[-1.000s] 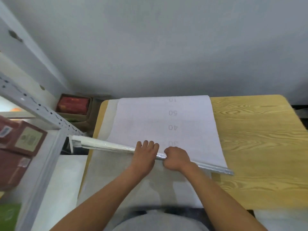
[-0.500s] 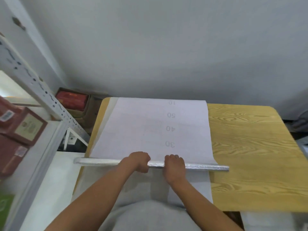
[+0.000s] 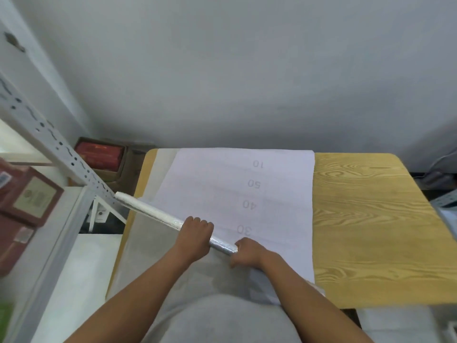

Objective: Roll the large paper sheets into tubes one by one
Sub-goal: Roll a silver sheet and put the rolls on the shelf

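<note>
Now the rolled paper tube (image 3: 158,216), level across the wooden table (image 3: 371,219) half a second ago, is swung diagonally, its far end out past the table's left edge. It is gripped by the left hand (image 3: 195,240) mid-length and by the right hand (image 3: 247,253) at its near end, above the flat numbered sheet (image 3: 247,189); this roll is judged finished and ready to set aside.

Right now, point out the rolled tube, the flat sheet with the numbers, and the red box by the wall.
rolled tube (image 3: 148,210), head view, on its bare middle stretch.
flat sheet (image 3: 222,184), head view, on blank paper left of the numbers.
red box (image 3: 99,155), head view, on its top face.
</note>
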